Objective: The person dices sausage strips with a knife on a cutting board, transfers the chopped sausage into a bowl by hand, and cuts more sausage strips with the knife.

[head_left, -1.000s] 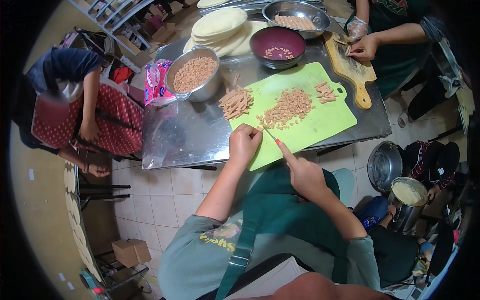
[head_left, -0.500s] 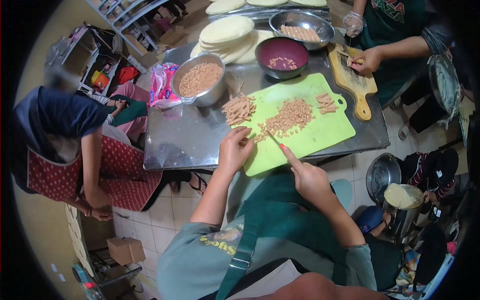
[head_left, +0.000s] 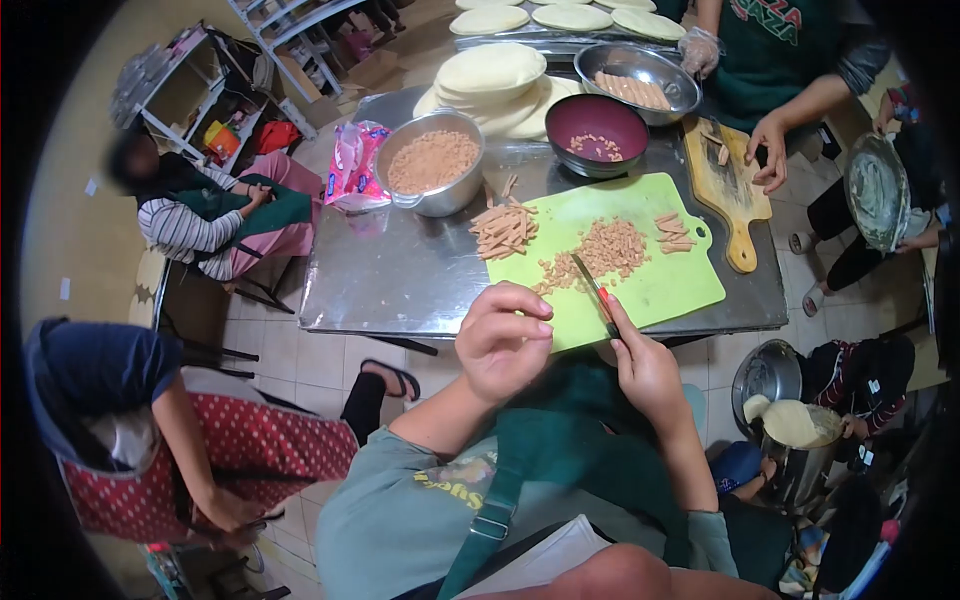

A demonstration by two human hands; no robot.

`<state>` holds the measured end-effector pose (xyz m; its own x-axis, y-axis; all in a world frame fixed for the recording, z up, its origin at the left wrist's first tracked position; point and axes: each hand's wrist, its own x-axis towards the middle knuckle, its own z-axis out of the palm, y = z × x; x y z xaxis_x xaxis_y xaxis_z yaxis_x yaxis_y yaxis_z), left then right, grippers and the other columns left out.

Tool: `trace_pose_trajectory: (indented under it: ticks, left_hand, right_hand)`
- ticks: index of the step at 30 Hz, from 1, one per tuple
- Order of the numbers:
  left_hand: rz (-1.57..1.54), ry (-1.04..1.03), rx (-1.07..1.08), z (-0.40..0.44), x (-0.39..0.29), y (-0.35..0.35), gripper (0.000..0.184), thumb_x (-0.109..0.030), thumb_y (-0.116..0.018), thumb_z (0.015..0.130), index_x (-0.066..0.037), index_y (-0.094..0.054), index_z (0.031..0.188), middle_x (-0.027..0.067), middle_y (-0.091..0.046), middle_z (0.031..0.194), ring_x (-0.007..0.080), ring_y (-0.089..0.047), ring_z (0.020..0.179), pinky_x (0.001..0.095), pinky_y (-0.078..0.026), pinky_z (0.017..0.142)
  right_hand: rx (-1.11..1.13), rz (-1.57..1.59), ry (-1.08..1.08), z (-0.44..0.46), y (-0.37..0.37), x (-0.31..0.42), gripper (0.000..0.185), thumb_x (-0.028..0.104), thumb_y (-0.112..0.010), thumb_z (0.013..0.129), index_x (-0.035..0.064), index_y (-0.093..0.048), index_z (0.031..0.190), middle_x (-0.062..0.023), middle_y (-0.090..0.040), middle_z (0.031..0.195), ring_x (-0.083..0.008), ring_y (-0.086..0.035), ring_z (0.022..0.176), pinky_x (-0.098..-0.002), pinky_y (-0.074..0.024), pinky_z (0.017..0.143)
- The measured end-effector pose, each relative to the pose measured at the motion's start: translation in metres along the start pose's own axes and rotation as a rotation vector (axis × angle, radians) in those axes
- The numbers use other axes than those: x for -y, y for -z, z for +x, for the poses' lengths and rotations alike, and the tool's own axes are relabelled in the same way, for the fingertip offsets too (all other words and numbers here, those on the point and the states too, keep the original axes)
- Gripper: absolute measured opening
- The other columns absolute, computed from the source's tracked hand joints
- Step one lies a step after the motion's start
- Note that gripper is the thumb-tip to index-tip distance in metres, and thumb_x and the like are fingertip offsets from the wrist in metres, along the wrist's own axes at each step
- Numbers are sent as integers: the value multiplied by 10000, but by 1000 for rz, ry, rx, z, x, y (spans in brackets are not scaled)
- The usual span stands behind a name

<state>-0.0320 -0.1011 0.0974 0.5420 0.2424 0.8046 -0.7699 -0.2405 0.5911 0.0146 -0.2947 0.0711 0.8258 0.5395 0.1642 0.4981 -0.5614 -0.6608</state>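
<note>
My right hand (head_left: 648,372) grips a knife (head_left: 591,284) with a red and black handle, its blade pointing away from me over the green cutting board (head_left: 672,290). Raised at the board's near left edge is my left hand (head_left: 505,342), palm turned up, fingers loosely bent and apart, nothing in it. Small diced pinkish-brown pieces, apparently sausage (head_left: 612,248), lie heaped mid-board. A pile of cut sausage sticks (head_left: 503,228) sits at the board's left corner, and a few more sticks (head_left: 674,232) at its right.
Behind the board stand a metal pot (head_left: 440,198) of diced pieces, a purple bowl (head_left: 600,128), a steel bowl (head_left: 690,98) with sausages and stacked flatbreads (head_left: 490,70). A co-worker's hand (head_left: 768,150) is beside a wooden board (head_left: 740,205). Another person in a red dotted apron (head_left: 270,430) stands left.
My left hand has lifted off the board toward me and turned palm up. The knife has drawn back slightly in my right hand. The co-worker's hand at the wooden board has opened.
</note>
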Motion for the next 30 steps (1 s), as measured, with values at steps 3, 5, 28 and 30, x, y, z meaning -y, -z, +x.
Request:
trace_pose_trajectory:
  ticks: [3, 5, 28, 30]
  left_hand:
    - [-194, 176, 7, -10, 4, -10, 131, 73, -562, 767, -18, -570, 860, 130, -543, 896, 183, -543, 768, 281, -457, 659]
    - [-293, 321, -13, -14, 5, -15, 170, 91, -570, 768, -3, -599, 907, 121, -564, 863, 176, -553, 766, 274, -458, 664]
    - [744, 440, 397, -44, 87, 25, 132, -95, -698, 705, 3, -665, 787, 131, -611, 694, 253, -563, 554, 338, -458, 540]
    - [756, 466, 360, -47, 89, 24, 105, -85, -696, 703, 3, -660, 749, 129, -600, 656, 254, -563, 554, 341, -459, 541]
  right_hand:
    - [19, 4, -23, -3, -3, -3, 574, 51, -517, 832, 217, -392, 1367, -182, -570, 692, -354, -570, 638, -444, -440, 604]
    - [7, 10, -19, -5, -5, -3, 570, 52, -520, 831, 212, -396, 1364, -180, -565, 687, -353, -567, 634, -445, -437, 600]
    - [188, -108, 42, -5, -33, -3, 598, 112, -525, 846, 188, -319, 1402, -148, -549, 593, -331, -564, 535, -441, -464, 538]
    - [198, -127, 44, -5, -34, -2, 591, 120, -523, 849, 176, -320, 1401, -149, -550, 592, -327, -565, 529, -436, -462, 529]
